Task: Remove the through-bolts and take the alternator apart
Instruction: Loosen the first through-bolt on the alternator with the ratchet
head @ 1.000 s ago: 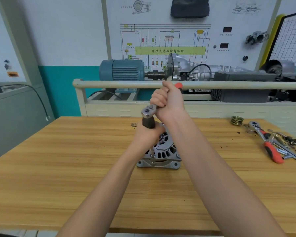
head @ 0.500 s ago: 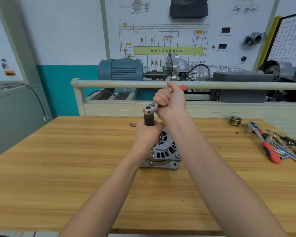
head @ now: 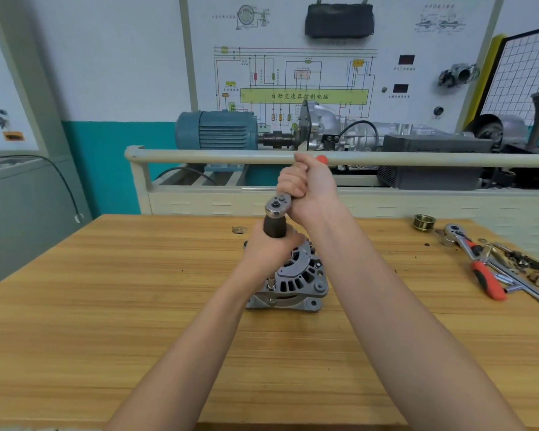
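Note:
A grey alternator [head: 296, 283] stands on the wooden table [head: 137, 306], in the middle. My left hand [head: 269, 250] grips a black extension bar [head: 274, 227] that stands upright over a bolt at the alternator's left edge. A socket tip [head: 271, 283] shows below my wrist on that bolt. The chrome ratchet head [head: 277, 205] sits on top of the bar. My right hand [head: 308, 188] grips the ratchet's handle, whose red end [head: 321, 158] sticks out past my fist.
At the right of the table lie a brass pulley [head: 423, 222], a second ratchet with a red handle [head: 479, 269] and several loose metal parts [head: 526, 269]. A beige rail [head: 199, 157] and a motor rig [head: 218, 130] stand behind the table.
My right hand has swung the ratchet handle slightly to the right. My left hand stays on the extension bar and the alternator has not shifted.

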{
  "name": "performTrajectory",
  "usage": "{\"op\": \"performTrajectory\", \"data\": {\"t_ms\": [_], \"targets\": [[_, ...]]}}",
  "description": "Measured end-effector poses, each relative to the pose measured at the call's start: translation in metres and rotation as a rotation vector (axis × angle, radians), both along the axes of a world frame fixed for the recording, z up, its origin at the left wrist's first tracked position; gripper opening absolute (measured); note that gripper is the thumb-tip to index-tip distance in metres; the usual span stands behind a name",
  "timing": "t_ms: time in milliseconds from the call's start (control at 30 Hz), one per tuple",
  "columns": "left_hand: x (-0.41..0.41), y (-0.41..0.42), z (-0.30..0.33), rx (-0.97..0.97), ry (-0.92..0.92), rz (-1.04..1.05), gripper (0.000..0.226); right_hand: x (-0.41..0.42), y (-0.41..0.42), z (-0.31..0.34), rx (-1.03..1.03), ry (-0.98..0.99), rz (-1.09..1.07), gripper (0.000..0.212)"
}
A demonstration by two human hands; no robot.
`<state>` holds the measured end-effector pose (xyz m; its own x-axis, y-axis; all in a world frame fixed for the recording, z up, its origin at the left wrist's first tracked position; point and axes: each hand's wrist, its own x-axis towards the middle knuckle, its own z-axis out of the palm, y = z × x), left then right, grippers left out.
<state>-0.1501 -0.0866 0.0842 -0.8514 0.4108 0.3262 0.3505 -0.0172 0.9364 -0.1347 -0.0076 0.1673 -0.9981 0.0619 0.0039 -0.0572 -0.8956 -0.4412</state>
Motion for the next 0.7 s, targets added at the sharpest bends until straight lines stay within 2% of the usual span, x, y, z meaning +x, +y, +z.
{"op": "performTrajectory", "data": {"t_ms": [67, 133, 200, 300, 333, 400, 467, 533, 600, 700], "targets": [[0.001, 0.009, -0.003, 0.127, -0.036, 0.19, 0.04, -0.001, -0.002, -0.001, -0.058, 0.014, -0.124, 0.046], [0.004, 0.012, -0.008, 0.226, -0.03, 0.214, 0.044, 0.0, -0.002, -0.001, -0.023, 0.012, -0.053, 0.048], [0.006, 0.006, -0.011, 0.186, 0.017, 0.06, 0.049, 0.002, 0.001, 0.001, 0.074, 0.013, 0.129, 0.052], [0.003, -0.014, 0.0, -0.106, 0.1, -0.344, 0.038, 0.001, 0.007, 0.002, 0.193, 0.023, 0.333, 0.053], [0.001, -0.018, 0.003, -0.193, 0.115, -0.391, 0.037, 0.001, 0.005, 0.003, 0.203, 0.016, 0.348, 0.052], [-0.001, -0.015, 0.003, -0.185, 0.139, -0.245, 0.038, 0.001, -0.001, 0.003, 0.135, -0.005, 0.234, 0.052], [0.002, -0.005, 0.0, 0.048, 0.037, 0.077, 0.039, -0.001, -0.009, 0.001, -0.001, -0.007, -0.039, 0.046], [0.003, 0.006, -0.002, 0.234, -0.06, 0.27, 0.038, -0.002, -0.014, -0.001, -0.064, 0.011, -0.23, 0.043], [0.004, 0.01, -0.006, 0.283, -0.057, 0.272, 0.04, -0.001, -0.013, -0.001, -0.041, 0.01, -0.218, 0.043], [0.006, 0.004, -0.007, 0.109, 0.034, 0.128, 0.04, 0.002, 0.0, 0.001, 0.041, 0.009, 0.105, 0.05]]}}
